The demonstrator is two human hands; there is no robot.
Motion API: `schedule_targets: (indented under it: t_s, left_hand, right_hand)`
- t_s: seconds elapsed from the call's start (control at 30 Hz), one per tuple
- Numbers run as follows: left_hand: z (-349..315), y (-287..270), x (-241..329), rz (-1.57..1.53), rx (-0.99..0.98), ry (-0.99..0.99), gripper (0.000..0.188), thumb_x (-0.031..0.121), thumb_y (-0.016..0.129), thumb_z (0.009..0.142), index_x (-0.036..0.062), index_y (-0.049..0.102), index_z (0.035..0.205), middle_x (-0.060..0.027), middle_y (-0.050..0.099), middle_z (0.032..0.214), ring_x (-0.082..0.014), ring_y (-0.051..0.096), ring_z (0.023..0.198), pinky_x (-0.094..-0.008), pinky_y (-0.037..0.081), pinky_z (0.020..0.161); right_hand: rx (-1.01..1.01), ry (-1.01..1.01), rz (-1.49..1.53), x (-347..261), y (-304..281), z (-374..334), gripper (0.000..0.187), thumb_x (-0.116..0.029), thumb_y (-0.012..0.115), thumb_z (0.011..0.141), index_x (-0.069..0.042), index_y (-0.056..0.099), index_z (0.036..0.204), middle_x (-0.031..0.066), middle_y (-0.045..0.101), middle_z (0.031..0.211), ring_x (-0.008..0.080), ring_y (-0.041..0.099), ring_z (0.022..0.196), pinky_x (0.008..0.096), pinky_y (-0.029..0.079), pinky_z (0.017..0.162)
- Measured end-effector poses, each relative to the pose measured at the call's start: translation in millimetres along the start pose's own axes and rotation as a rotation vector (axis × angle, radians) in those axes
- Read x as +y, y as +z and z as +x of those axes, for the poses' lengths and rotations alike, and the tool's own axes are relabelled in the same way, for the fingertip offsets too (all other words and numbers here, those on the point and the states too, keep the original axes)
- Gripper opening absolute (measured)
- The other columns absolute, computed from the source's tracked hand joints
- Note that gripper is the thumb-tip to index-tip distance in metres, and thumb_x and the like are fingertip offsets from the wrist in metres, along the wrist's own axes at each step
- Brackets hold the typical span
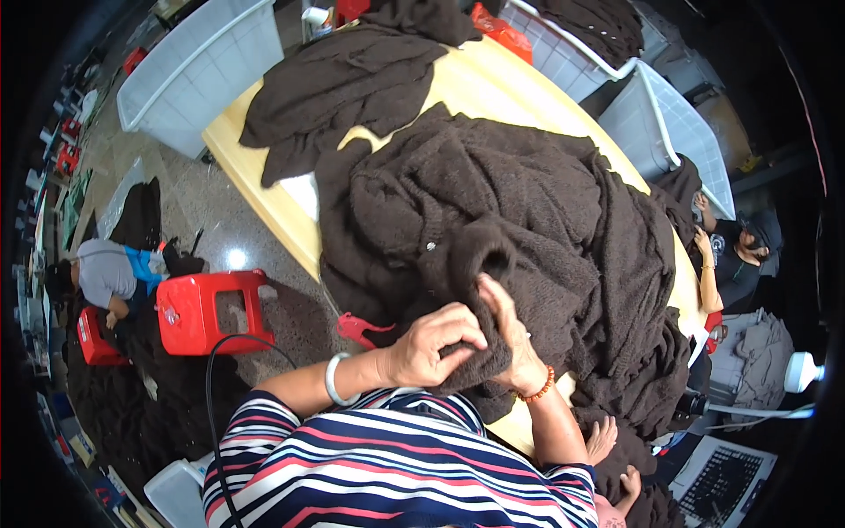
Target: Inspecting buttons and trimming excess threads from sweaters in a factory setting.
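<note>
A heap of dark brown knitted garments (528,194) covers the table in front of me. My left hand (440,343) is closed, thumb and fingers pinching a fold of a dark brown knit garment (484,356). Against the same cloth lies my right hand (510,339), its fingers stretched upward; part of the palm is hidden. Just above my fingertips a rolled tube of the knit, perhaps a sleeve, shows a dark opening (497,261). A small shiny spot (431,246) sits on the cloth to the left of it.
A pale yellow table (493,79) carries more brown knitwear (352,88) at its far end. White plastic bins (202,75) stand beyond. Red stools (211,312) and a crouching person (110,273) are at left. Another person (739,255) works at right; other hands (603,440) touch cloth beside my right arm.
</note>
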State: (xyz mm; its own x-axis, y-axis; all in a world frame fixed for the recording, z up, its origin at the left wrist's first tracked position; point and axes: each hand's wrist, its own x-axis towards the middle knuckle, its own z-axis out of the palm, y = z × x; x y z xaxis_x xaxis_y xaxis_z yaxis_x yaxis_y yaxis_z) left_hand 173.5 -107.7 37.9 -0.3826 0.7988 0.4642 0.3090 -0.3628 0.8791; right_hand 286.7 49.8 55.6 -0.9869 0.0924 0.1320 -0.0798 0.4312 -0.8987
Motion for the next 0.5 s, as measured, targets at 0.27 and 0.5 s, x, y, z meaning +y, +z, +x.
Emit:
schedule_targets:
  t_s: [0.27, 0.5]
  left_hand:
    - [-10, 10, -7, 0.106, -0.002, 0.116, 0.129, 0.047, 0.091, 0.061, -0.001, 0.012, 0.151, -0.0296, 0.015, 0.155, -0.0434, 0.017, 0.145, -0.0522, 0.019, 0.117]
    - [73, 45, -14, 0.223, 0.031, 0.225, 0.127, 0.038, 0.087, 0.066, -0.0007, -0.001, 0.148, -0.0274, 0.01, 0.154, -0.0392, 0.015, 0.144, -0.0476, 0.015, 0.118]
  right_hand:
    - [0.343, -0.158, -0.161, -23, -46, -7, 0.039, -0.014, 0.081, 0.068, 0.003, 0.063, 0.098, 0.0127, 0.065, 0.086, 0.0233, 0.064, 0.074, 0.0316, 0.051, 0.067]
    - [0.176, -0.455, -0.021, -104, -85, 31, 0.038, -0.017, 0.076, 0.075, 0.006, 0.062, 0.101, 0.016, 0.063, 0.085, 0.0282, 0.063, 0.073, 0.034, 0.051, 0.067]
